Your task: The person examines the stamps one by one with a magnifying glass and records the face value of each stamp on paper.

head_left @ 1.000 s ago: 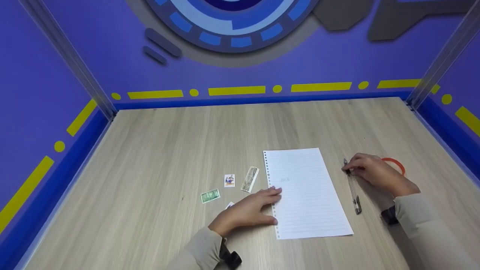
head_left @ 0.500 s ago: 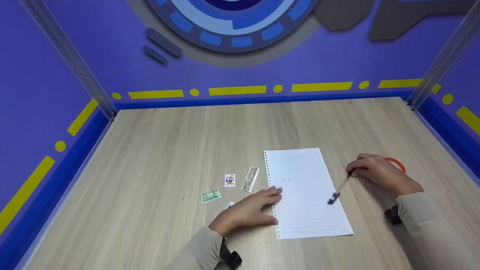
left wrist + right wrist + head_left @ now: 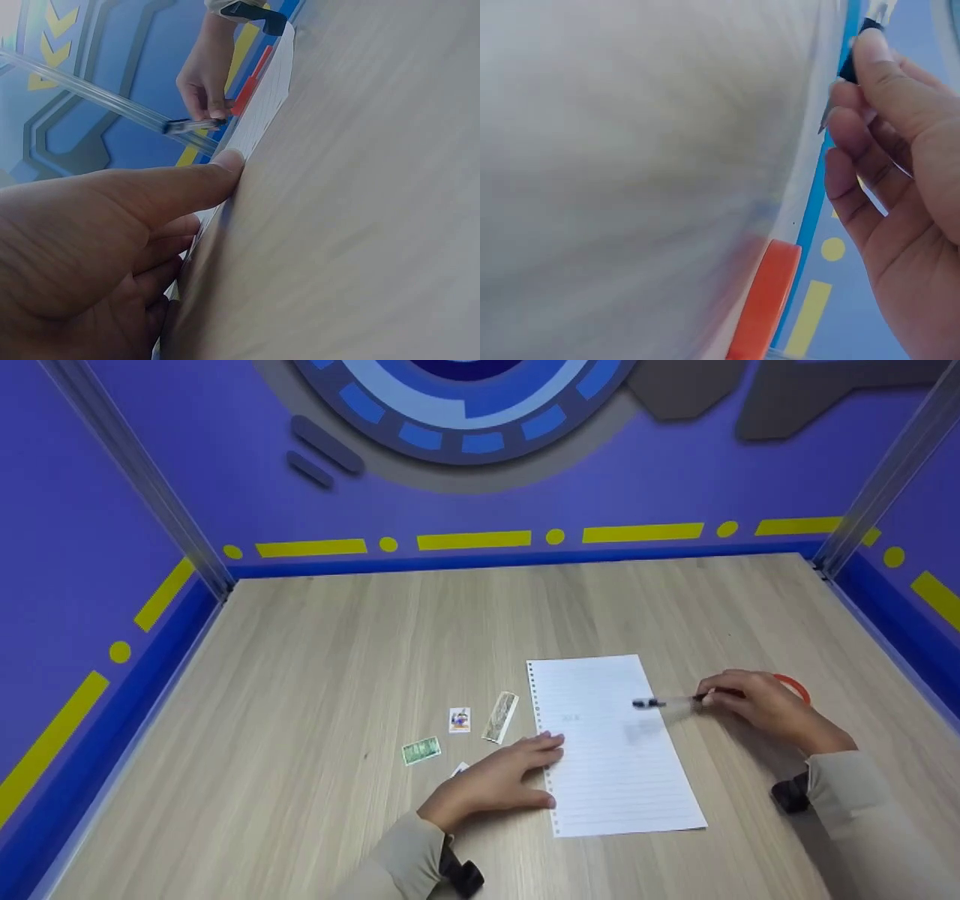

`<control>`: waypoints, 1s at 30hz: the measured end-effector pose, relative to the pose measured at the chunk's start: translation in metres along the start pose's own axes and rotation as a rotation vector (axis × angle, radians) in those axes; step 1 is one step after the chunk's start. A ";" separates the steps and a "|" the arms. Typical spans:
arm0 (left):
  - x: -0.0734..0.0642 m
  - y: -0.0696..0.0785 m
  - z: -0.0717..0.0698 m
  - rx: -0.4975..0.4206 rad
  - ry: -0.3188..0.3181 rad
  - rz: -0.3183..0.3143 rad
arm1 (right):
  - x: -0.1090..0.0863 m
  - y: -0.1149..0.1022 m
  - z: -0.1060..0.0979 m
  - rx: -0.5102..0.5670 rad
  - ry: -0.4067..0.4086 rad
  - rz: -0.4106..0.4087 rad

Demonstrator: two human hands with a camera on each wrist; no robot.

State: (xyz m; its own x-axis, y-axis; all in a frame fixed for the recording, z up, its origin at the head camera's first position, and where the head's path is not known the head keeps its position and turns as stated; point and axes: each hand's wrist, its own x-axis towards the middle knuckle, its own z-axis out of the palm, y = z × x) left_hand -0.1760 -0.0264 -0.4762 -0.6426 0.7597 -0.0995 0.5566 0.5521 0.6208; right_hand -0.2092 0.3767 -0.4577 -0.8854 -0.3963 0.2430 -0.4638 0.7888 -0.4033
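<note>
A lined, hole-punched sheet of paper lies on the table, with faint marks at its upper left. My left hand rests at its punched edge, fingers spread and fingertips on the margin. Off the paper's right side, my right hand pinches a clear pen by its black grip, between thumb and fingers. The pen's far end points left over the sheet. Its bare tip shows beneath the fingers in the right wrist view. Behind the right hand sits a red-orange ring, like a tape roll, partly hidden in the head view.
Left of the paper lie several small stamp-like pieces: a green one, a picture one and a long grey one. Another is mostly covered by the left hand. Blue-purple panels enclose the wooden table at the back and sides.
My right hand has picked the pen up off the table, and the pen has swung round so its far end points left over the paper. The left hand has stayed put.
</note>
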 end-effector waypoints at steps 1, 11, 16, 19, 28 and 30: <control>0.000 0.000 0.000 0.000 -0.001 0.000 | 0.000 -0.001 0.000 0.033 0.000 0.044; -0.002 0.001 -0.001 -0.007 -0.004 0.001 | -0.005 -0.007 -0.004 0.293 0.066 0.286; -0.002 0.000 0.000 -0.007 0.000 0.005 | -0.007 -0.005 0.000 0.379 0.124 0.307; -0.002 0.000 0.000 -0.021 -0.001 0.001 | -0.008 -0.006 -0.001 0.395 0.141 0.329; -0.001 0.001 -0.001 -0.030 -0.005 -0.010 | -0.010 -0.013 -0.001 0.553 0.180 0.283; -0.001 0.001 -0.001 -0.035 -0.007 -0.010 | -0.011 -0.013 -0.001 0.576 0.167 0.272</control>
State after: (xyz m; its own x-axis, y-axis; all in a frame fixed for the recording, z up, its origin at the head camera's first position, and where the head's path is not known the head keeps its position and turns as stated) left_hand -0.1756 -0.0267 -0.4749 -0.6444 0.7566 -0.1112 0.5312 0.5475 0.6466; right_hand -0.1932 0.3711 -0.4539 -0.9780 -0.1038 0.1811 -0.2086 0.4544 -0.8661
